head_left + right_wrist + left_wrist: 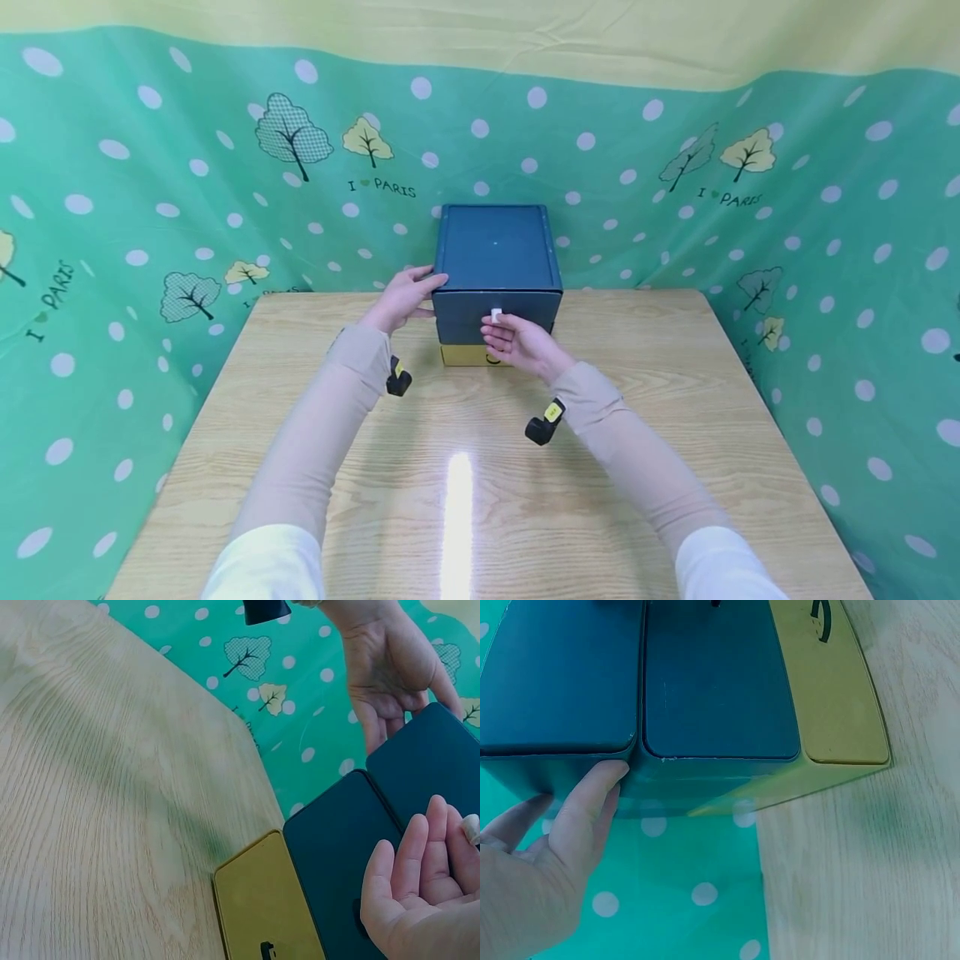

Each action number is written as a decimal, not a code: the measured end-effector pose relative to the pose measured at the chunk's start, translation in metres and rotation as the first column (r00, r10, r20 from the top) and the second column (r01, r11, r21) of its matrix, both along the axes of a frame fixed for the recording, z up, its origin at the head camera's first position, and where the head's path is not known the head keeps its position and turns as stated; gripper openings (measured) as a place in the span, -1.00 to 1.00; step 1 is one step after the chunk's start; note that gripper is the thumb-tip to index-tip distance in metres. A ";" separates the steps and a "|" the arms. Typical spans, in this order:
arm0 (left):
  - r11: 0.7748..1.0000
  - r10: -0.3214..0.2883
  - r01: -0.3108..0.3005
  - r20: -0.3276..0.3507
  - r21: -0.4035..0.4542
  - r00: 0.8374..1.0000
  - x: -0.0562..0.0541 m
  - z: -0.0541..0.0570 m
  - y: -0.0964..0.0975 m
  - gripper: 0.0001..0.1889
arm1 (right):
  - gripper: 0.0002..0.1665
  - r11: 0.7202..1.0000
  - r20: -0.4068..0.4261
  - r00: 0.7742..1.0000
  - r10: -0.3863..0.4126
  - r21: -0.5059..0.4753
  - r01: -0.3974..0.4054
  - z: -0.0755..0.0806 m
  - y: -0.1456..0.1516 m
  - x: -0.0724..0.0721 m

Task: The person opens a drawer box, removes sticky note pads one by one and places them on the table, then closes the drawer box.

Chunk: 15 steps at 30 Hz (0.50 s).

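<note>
A dark blue box (495,250) stands at the back of the table, with a blue front panel (720,682) and a yellow lower drawer (840,697) bearing a dark loop handle. My left hand (405,297) rests against the box's left side, thumb at the top front corner and fingers extended along the side wall. Before the front panel, my right hand (527,343) pinches a small white piece (496,316) between thumb and forefinger. Its other fingers curve loosely in the right wrist view, where the white piece (471,829) shows beside the forefinger.
The wooden table (630,500) runs from the box toward me, with a bright light reflection in front. A green dotted curtain (337,242) hangs close behind the box and along both sides. A black wrist camera (543,423) is strapped to each forearm.
</note>
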State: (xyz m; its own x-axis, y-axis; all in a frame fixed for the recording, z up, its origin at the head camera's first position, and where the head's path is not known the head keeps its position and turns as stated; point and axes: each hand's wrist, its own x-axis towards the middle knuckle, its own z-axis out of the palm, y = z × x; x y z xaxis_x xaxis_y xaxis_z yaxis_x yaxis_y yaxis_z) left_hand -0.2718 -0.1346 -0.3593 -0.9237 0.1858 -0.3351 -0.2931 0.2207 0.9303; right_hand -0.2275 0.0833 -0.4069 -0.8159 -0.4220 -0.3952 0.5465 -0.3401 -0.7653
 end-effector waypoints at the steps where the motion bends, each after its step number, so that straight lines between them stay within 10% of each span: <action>1: 1.000 0.005 -0.005 -0.003 0.004 1.000 -0.002 -0.003 0.000 -0.29 | -0.70 1.000 -0.006 1.000 0.005 0.001 -0.005 0.000 0.000 0.001; 15: 1.000 0.018 -0.018 0.000 0.014 1.000 -0.004 -0.005 0.000 -0.29 | -0.71 0.999 -0.014 1.000 0.020 0.034 -0.020 0.000 0.003 0.005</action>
State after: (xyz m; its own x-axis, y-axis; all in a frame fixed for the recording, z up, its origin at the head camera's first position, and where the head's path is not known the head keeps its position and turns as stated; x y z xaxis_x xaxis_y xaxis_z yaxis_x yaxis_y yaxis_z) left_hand -0.2759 -0.1345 -0.3644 -0.9269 0.1734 -0.3327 -0.2971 0.2026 0.9331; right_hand -0.2224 0.0860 -0.4066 -0.8132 -0.4251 -0.3975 0.5417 -0.3031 -0.7840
